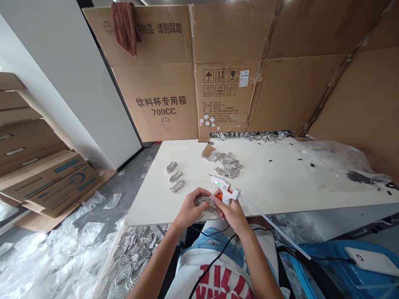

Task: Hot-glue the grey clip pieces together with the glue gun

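Note:
Close to the table's near edge, my left hand (193, 207) is closed around a few small silver metal frames (203, 201), shaped like buckles. My right hand (232, 212) grips a white hot glue gun (222, 182) by its handle, with the nozzle pointing up and left. Its thumb and finger also reach the right end of the metal frames; whether they pinch them is hard to tell. A long white glue stick (271, 224) sticks out of the gun's back. Ahead lies a pile of similar metal frames (229, 166), with a few frames (175, 176) in a column at left.
The white table (271, 187) is backed by cardboard walls (227, 37). Clear plastic (336, 162) and small black bits lie at right. Below left, a box (134, 253) holds many metal frames. Black cables (215, 261) cross my lap; a blue chair (330, 253) stands at right.

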`<state>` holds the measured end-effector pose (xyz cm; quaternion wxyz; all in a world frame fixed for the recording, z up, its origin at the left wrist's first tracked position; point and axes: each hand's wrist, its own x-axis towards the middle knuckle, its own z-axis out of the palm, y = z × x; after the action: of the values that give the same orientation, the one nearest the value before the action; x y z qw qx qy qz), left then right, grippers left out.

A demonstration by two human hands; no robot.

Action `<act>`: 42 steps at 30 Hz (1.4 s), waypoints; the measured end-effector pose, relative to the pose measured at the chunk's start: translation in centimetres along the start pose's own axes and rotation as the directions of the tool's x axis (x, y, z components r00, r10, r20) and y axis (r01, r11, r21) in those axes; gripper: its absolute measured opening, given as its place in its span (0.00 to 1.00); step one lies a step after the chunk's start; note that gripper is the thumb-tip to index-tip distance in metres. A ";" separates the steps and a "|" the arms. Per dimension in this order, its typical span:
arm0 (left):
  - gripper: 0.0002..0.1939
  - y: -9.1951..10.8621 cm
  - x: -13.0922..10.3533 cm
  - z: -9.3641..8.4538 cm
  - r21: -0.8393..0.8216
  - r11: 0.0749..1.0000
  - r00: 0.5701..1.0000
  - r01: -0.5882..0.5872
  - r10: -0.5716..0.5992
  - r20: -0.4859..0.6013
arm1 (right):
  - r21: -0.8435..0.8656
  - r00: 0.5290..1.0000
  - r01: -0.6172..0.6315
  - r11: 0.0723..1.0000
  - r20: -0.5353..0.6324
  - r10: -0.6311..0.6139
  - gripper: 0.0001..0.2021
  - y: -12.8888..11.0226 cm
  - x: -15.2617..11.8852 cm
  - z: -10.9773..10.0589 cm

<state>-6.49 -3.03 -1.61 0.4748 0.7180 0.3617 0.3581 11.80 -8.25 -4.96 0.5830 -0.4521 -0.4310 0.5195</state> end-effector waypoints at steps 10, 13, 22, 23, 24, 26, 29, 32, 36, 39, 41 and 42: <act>0.12 0.1 -0.1 0.1 -0.048 0.999 0.999 0.023 -0.024 -0.025 | -0.027 1.000 0.014 1.000 0.005 -0.014 0.24 -0.6 -0.2 0.2; 0.12 0.3 -0.1 0.1 -0.076 0.996 0.998 0.047 -0.050 -0.031 | -0.018 1.000 0.021 1.000 0.003 -0.021 0.24 -0.5 -0.2 0.2; 0.12 0.4 -0.2 0.0 -0.060 0.998 1.000 0.020 -0.021 -0.011 | -0.012 1.000 0.012 1.000 0.008 -0.012 0.24 -0.3 -0.1 0.1; 0.11 0.4 -0.2 0.0 -0.059 0.998 1.000 0.024 -0.024 -0.014 | -0.009 1.000 0.012 1.000 0.007 -0.012 0.24 -0.3 -0.1 0.1; 0.11 0.4 -0.2 0.0 -0.059 0.998 0.999 0.029 -0.031 -0.022 | -0.009 1.000 0.013 1.000 0.006 -0.013 0.24 -0.2 -0.1 0.0; 0.12 0.5 -0.2 0.0 -0.062 0.997 0.998 0.043 -0.046 -0.046 | -0.012 1.000 0.013 1.000 0.004 -0.013 0.24 -0.1 0.0 0.0; 0.13 0.7 -0.2 -0.1 -0.074 0.997 0.997 0.033 -0.038 -0.066 | -0.006 1.000 0.016 1.000 0.006 -0.016 0.24 -0.2 -0.1 0.1; 0.14 0.9 -0.2 -0.1 -0.073 0.997 0.998 -0.003 -0.001 -0.067 | 0.002 1.000 0.021 1.000 -0.011 -0.021 0.24 -0.5 -0.1 0.2; 0.15 0.7 -0.1 -0.2 -0.064 0.997 0.996 -0.036 0.031 -0.078 | -0.002 0.999 0.018 1.000 -0.029 -0.018 0.24 -0.7 -0.2 0.4; 0.17 0.4 0.0 -0.1 -0.067 0.996 0.994 -0.050 0.043 -0.101 | -0.005 0.999 0.007 1.000 -0.041 -0.008 0.24 -0.6 -0.2 0.4; 0.19 0.2 0.0 -0.1 -0.067 0.997 0.993 -0.047 0.040 -0.108 | -0.007 0.999 0.011 1.000 -0.041 -0.011 0.24 -0.6 -0.2 0.4; 0.19 0.2 0.0 -0.1 -0.067 0.997 0.994 -0.044 0.037 -0.106 | -0.008 0.999 0.013 1.000 -0.040 -0.013 0.24 -0.6 -0.2 0.3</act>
<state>-6.52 -3.02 -1.37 0.4723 0.6885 0.3589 0.4171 11.57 -8.43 -4.34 0.5930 -0.4618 -0.4242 0.5051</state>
